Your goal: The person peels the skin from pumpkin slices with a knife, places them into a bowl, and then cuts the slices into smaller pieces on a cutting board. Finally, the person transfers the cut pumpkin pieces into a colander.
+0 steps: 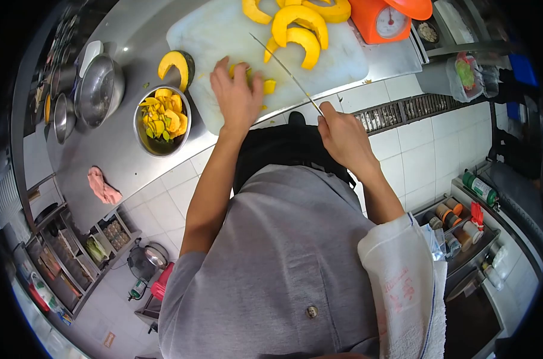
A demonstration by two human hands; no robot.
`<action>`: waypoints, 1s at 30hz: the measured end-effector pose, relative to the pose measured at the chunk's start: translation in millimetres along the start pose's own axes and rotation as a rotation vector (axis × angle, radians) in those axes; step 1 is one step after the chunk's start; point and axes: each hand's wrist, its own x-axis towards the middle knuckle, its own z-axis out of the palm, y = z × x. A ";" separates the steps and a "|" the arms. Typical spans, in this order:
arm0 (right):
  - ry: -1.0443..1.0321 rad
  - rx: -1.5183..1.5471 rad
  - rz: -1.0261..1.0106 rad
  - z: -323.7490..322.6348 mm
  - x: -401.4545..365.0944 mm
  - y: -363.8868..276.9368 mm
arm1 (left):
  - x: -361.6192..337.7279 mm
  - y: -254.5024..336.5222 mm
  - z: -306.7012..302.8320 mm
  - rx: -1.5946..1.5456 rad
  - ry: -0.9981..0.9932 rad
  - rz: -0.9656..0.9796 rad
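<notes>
My left hand (pixel 238 99) is on the white cutting board (pixel 205 36), its fingers curled over a yellow pumpkin piece (pixel 240 69) that they partly hide. A smaller cut pumpkin chunk (pixel 270 87) lies just right of these fingers. In my right hand (pixel 345 136) is a knife (pixel 285 70), its handle hidden in the closed fingers. The blade slants up and left above the board, apart from the left hand. Several curved pumpkin slices (pixel 301 23) lie at the board's far side. Left of the board, a steel bowl (pixel 137 133) holds cut pumpkin and green-skinned bits.
Another pumpkin slice (pixel 174 64) with dark rind lies between the bowl and the board. An orange kitchen scale (pixel 367 24) stands at the back right. Steel bowls (pixel 101 90) and a pink cloth (pixel 104 186) are on the steel counter (pixel 140 36) to the left.
</notes>
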 end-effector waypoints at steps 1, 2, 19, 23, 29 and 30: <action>-0.011 0.005 0.006 0.0 0.3 -0.9 | 4.1 8.0 -2.0 -0.047 0.022 0.011; -0.015 0.003 0.002 -0.3 0.3 -0.8 | 6.2 13.9 -5.8 -0.045 0.024 0.006; -0.544 0.814 0.312 41.4 44.8 7.3 | -0.2 0.7 8.4 0.042 -0.065 -0.142; -0.560 0.779 0.254 59.8 56.3 -13.2 | -0.2 -2.3 14.4 -0.029 -0.062 -0.160; -0.586 0.804 0.195 78.1 60.0 -30.6 | 1.8 -3.3 5.6 -0.159 0.051 -0.318; -0.581 0.829 0.223 78.7 60.0 -34.1 | 2.0 -3.3 4.6 -0.146 0.052 -0.322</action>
